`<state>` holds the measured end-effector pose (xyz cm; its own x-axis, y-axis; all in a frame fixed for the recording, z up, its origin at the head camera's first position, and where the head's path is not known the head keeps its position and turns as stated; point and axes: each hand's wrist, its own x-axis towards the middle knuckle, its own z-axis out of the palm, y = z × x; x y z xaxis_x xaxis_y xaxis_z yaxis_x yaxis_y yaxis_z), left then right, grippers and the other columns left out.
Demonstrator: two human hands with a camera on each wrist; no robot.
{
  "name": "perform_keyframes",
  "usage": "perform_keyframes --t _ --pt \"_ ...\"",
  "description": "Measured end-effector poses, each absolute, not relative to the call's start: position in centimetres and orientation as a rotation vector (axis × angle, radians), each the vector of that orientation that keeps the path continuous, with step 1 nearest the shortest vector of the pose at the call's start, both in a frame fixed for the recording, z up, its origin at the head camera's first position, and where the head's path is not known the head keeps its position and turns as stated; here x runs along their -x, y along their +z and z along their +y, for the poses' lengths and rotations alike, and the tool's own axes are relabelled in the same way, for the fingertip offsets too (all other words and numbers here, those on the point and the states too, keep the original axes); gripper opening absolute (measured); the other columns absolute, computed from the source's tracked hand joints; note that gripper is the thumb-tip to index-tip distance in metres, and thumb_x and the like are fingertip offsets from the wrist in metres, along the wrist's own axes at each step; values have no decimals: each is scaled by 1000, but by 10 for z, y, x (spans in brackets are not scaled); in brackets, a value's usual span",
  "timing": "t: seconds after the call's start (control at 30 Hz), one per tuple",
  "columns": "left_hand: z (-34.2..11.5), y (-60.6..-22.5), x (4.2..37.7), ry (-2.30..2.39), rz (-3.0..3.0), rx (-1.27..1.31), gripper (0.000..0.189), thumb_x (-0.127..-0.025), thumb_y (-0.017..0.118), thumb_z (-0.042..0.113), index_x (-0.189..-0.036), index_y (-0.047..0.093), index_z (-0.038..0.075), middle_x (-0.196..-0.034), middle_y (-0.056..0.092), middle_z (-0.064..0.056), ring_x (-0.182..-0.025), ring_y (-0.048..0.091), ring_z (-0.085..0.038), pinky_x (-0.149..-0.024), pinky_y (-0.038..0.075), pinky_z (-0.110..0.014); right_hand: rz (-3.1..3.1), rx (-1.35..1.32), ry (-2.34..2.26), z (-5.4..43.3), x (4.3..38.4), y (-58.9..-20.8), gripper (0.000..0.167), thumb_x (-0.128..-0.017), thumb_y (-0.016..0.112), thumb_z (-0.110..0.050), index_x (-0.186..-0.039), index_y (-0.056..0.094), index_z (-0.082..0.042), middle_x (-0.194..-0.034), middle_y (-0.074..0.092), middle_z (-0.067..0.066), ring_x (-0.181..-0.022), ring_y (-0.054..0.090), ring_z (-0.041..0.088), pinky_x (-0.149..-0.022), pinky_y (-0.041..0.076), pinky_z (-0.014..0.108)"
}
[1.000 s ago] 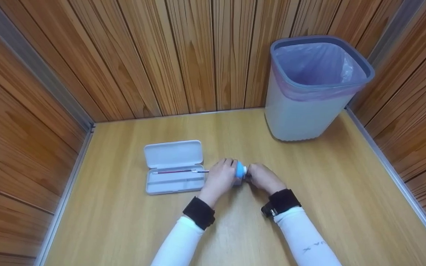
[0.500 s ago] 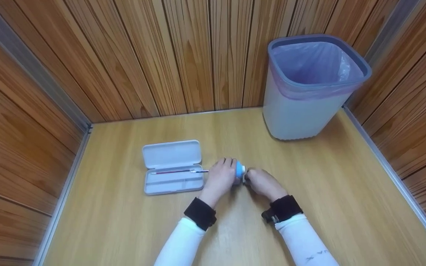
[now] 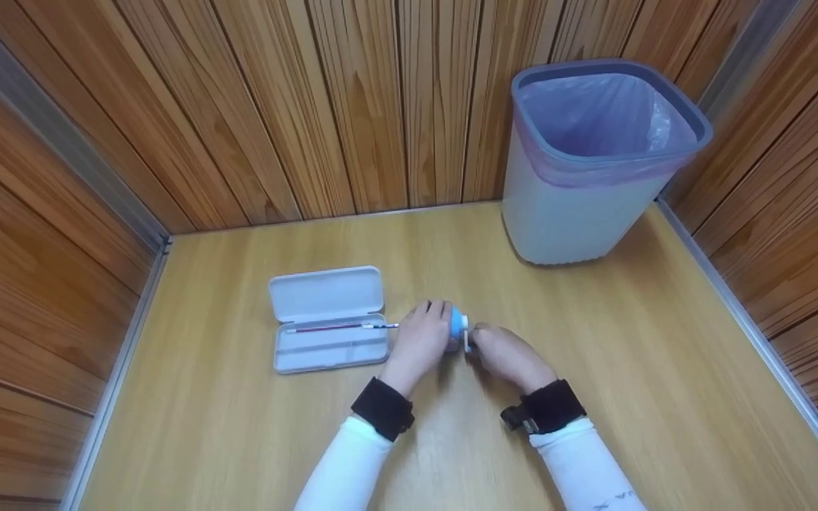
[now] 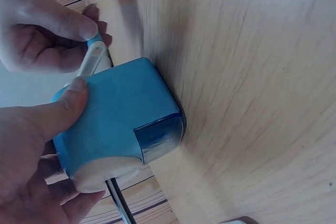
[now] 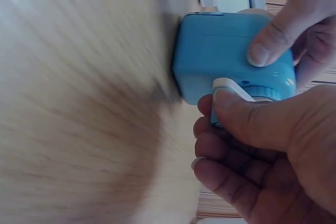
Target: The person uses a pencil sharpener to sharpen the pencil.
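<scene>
A blue hand-crank pencil sharpener [image 4: 115, 103] lies on its side on the table, its clear-fronted shavings drawer showing in the left wrist view. My left hand [image 3: 417, 342] grips its body, thumb pressed on the blue casing. A dark pencil [image 4: 121, 200] sticks out of the pale front end, pointing left toward the pencil case. My right hand [image 3: 512, 356] pinches the knob [image 5: 214, 118] of the white crank [image 5: 231, 85] between thumb and fingers. In the head view the crank arm hangs toward my body, and most of the sharpener is hidden behind my left hand.
An open grey pencil case [image 3: 325, 292] lies left of my hands, with a thin dark-red pencil [image 3: 324, 328] in its upper compartment. A lined waste bin [image 3: 569, 213] stands at the back right. Wooden panel walls [image 3: 373, 106] enclose the table [image 3: 238, 440].
My right hand has turned the crank and sits slightly lower, so the crank arm shows below the hub. My left hand keeps its grip on the sharpener. The head view has shifted a little.
</scene>
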<state>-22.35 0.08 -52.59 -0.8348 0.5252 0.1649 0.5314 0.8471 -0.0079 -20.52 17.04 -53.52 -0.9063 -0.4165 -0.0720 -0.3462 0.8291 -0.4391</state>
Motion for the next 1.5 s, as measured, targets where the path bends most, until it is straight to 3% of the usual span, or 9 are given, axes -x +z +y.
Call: perform_keyframes --t 0.2,0.63,1.5 --pt "2 -522 225 -60 -2893 826 46 -89 67 7 -135 57 3 -122 59 -10 -109 58 -26 -92 51 -35 2865 658 -647 171 203 -525 6 -86 69 4 -90 69 -1 -80 61 5 -68 52 16 -64 50 35" --pt "4 -524 225 -36 -2930 805 45 -93 62 6 -137 55 3 -127 58 -13 -114 56 -28 -97 48 -38 2928 697 -571 175 200 -508 15 -85 73 1 -98 73 -3 -84 64 4 -75 62 19 -70 55 33" --pt "7 -527 220 -16 -2880 792 40 -95 58 7 -135 56 2 -125 59 -11 -113 56 -27 -97 48 -38 2876 705 -667 181 208 -494 15 -88 70 -2 -104 73 -3 -90 65 5 -84 64 21 -77 56 35"
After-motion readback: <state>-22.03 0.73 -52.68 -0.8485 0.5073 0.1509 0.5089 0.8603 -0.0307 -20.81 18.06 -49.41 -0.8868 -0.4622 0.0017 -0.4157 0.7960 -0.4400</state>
